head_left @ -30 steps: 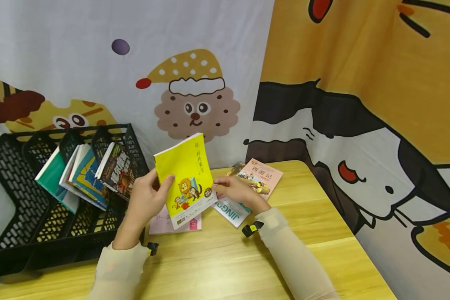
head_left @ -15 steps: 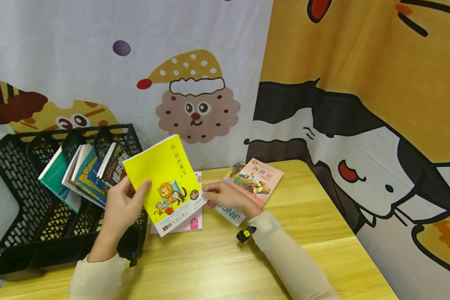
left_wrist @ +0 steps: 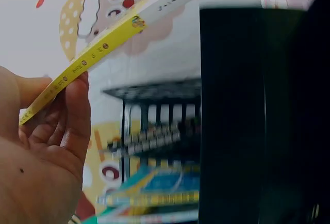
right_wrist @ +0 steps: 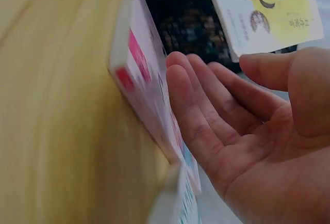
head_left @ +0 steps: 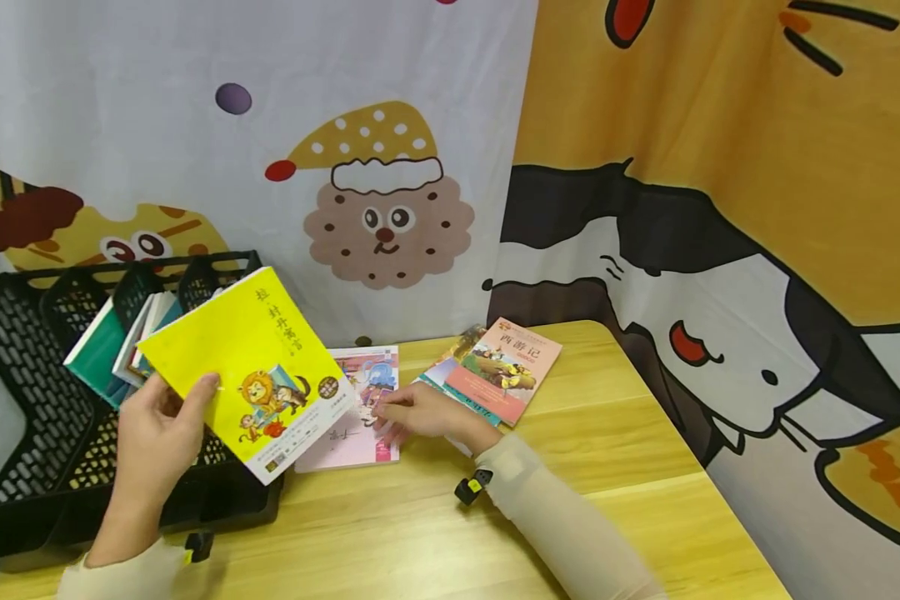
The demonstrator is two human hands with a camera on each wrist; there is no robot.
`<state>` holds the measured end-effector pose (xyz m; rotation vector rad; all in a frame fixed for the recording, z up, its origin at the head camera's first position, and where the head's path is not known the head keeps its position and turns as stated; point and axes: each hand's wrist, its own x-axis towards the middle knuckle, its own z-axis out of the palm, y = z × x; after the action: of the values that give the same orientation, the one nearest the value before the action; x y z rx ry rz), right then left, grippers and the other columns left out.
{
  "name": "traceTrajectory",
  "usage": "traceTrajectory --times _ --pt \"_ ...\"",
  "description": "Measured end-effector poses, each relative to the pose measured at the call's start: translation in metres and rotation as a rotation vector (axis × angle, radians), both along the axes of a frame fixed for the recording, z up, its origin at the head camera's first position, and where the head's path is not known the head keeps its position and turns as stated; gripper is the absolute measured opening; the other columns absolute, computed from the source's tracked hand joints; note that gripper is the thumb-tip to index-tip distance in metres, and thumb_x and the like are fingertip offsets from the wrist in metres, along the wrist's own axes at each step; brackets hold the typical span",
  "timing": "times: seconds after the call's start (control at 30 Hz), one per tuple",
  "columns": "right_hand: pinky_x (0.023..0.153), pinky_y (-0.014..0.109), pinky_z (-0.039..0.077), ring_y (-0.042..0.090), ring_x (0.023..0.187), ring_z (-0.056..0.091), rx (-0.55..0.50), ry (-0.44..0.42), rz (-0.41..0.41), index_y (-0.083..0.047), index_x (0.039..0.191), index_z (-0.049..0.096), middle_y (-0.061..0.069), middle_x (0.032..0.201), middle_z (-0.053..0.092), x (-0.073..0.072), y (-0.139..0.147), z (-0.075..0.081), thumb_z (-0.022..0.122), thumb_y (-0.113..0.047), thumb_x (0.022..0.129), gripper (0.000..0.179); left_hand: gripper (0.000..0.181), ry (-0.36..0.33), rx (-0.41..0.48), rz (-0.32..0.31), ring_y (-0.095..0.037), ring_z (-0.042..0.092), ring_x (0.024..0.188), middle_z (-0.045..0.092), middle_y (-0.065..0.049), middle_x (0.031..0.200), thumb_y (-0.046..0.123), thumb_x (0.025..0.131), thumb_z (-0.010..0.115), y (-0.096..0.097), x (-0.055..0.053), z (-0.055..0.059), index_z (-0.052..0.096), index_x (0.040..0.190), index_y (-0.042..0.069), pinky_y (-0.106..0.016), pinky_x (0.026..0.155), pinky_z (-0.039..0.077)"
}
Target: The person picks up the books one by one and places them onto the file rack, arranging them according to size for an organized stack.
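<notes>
My left hand (head_left: 161, 437) pinches a thin yellow book (head_left: 251, 371) by its lower left edge, thumb on the cover and fingers behind. A lion and other animals are printed on that cover. The book is tilted in front of the black file rack (head_left: 15, 400), hiding part of it; its yellow spine (left_wrist: 87, 56) faces the left wrist camera. My right hand (head_left: 435, 412) hovers near a pink book (head_left: 341, 450) lying on the table. In the right wrist view its fingers are loosely bent with nothing between them, apart from the yellow book.
Several books, one with a teal cover (head_left: 93, 358), lean in the rack's slots. A salmon-coloured book (head_left: 525, 367) overlaps others to the right of my right hand. The wooden table (head_left: 607, 500) meets a cartoon-printed curtain (head_left: 465, 292) behind.
The yellow book has moved left with my left hand, toward the rack. My right hand has let go of the book's right edge and now stands apart from it, uncovering the pink book.
</notes>
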<state>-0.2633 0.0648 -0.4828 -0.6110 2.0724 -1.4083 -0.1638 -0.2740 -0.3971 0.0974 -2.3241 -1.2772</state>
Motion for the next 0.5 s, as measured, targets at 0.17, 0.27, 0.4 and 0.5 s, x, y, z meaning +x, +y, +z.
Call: traceTrajectory --times 0.17,0.27,0.4,0.5 --pt "0.079 0.035 0.067 0.022 0.089 0.083 -0.013 0.012 0.027 -0.002 0.135 0.077 0.013 0.118 0.084 0.013 -0.033 0.002 0.062 -0.03 0.115 0.038 0.046 0.015 0.048 0.135 0.014 0.067 0.087 0.068 0.025 0.117 0.019 0.109 0.071 -0.027 0.011 0.002 0.062 0.154 0.01 -0.003 0.073 0.053" --pt "0.079 0.033 0.068 0.021 0.089 0.084 -0.031 -0.008 0.022 -0.003 0.144 0.072 0.015 0.119 0.084 0.021 -0.053 0.007 0.063 -0.032 0.113 0.043 0.047 0.017 0.049 0.204 0.016 0.065 0.09 0.069 0.022 0.121 0.019 0.11 0.071 -0.039 0.017 0.004 0.062 0.155 0.012 0.0 0.074 0.051" --pt "0.081 0.03 0.067 0.021 0.095 0.085 -0.058 -0.004 0.01 -0.005 0.154 0.064 0.015 0.134 0.08 0.029 -0.078 0.012 0.064 -0.035 0.113 0.051 0.045 0.05 0.021 0.267 0.019 0.061 0.089 0.065 0.03 0.117 0.021 0.111 0.069 -0.053 0.026 0.005 0.062 0.154 0.01 0.002 0.071 0.047" --pt "0.085 0.025 0.065 0.016 0.098 0.084 -0.038 0.017 0.003 -0.009 0.162 0.056 0.008 0.153 0.07 0.034 -0.097 0.013 0.063 -0.041 0.113 0.059 0.04 0.083 0.045 0.296 0.019 0.06 0.089 0.062 0.035 0.111 0.02 0.112 0.067 -0.065 0.032 0.007 0.064 0.151 0.014 0.002 0.071 0.046"
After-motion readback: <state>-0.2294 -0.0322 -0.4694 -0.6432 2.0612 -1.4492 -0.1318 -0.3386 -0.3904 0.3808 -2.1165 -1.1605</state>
